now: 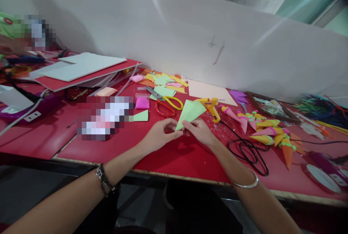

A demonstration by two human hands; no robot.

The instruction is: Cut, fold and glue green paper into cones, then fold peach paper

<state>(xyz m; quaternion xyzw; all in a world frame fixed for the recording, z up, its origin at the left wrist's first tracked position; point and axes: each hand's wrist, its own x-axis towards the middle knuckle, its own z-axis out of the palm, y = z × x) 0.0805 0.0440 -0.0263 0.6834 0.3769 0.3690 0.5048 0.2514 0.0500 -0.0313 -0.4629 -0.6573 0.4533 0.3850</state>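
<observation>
A red tabletop (174, 158) carries a busy spread: red-and-yellow-handled scissors (163, 98) near a bag of bright pink material (142, 103), a small green paper piece (140, 116), a cream sheet (210, 91), a yellow glue gun (215, 113), a cluster of multicolored cones (266, 132) and, at right, a shallow brown-rimmed tray (292, 118).

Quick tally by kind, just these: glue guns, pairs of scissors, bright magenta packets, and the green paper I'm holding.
Yellow glue gun: 1
Pair of scissors: 1
Bright magenta packet: 1
Held green paper: 1
Total: 4
</observation>
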